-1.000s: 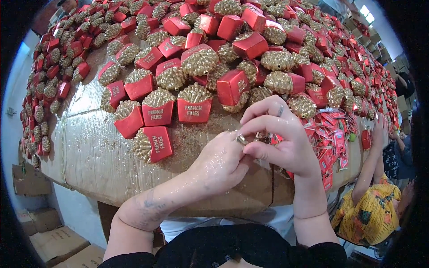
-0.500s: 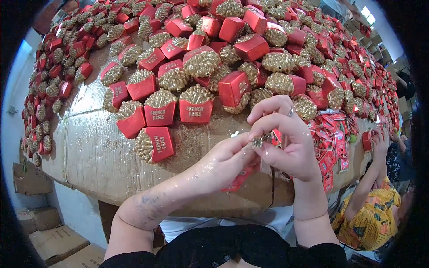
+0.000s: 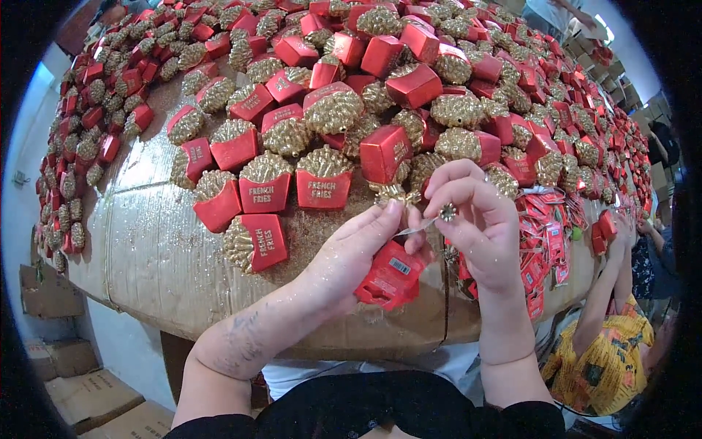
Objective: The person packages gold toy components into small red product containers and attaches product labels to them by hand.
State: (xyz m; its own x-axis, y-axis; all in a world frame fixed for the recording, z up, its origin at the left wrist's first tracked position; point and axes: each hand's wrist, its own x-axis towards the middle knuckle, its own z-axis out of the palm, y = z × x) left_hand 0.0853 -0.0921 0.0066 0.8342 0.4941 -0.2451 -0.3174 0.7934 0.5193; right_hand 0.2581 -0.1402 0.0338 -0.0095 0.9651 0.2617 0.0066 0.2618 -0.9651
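Observation:
My left hand (image 3: 352,245) is closed, thumb pressed on shiny gold pieces (image 3: 393,192) showing above it; their exact kind is unclear. Below its fingers hangs a red tag (image 3: 390,276) with a white barcode label, apparently held in the same hand. My right hand (image 3: 479,227) pinches a small gold ornament cap (image 3: 447,212) between thumb and fingers. A thin whitish strip (image 3: 415,229) runs from near the cap toward my left fingers. Just beyond my hands, red and gold glittery fries-box ornaments (image 3: 323,179) lie on the cardboard-covered table.
Red tags (image 3: 545,238) lie heaped right of my right hand. Ornaments pile up across the far table. At the right, a person in a yellow patterned shirt (image 3: 607,358) reaches over the table, a hand near a red ornament (image 3: 604,228). Cardboard boxes (image 3: 91,399) stand lower left.
My hands have moved apart. The right one has drawn the gold cap slightly up and right, while the left has turned, bringing the gold pieces and red tag into fuller view.

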